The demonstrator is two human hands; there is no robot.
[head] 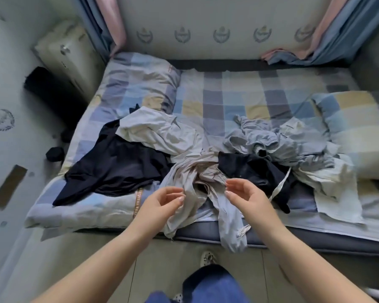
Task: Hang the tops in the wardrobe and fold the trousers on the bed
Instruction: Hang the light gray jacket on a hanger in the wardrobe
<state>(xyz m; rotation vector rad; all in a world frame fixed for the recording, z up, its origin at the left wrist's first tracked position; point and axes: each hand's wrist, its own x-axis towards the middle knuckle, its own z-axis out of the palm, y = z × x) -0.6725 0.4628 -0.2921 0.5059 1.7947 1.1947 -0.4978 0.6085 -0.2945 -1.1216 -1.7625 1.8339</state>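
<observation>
A heap of clothes lies on the checked bed (234, 92). A beige-grey pair of trousers (195, 176) spills over the bed's front edge, one leg hanging toward the floor. Left of it spreads a dark navy garment (118, 162), with a white top (162, 132) behind it. To the right lie a small black garment (254, 169), a crumpled light blue garment (278, 141) and a pale cloth (333, 189). My left hand (162, 200) and my right hand (243, 193) hover just above the trousers, fingers loosely curled, holding nothing.
Checked pillows sit at the bed's back left (140, 79) and right (359, 127). A padded wall panel (206, 36) runs behind the bed, with curtains (328, 40) at both corners. A cream unit (68, 53) stands at the left. Dark items (55, 154) lie on the floor.
</observation>
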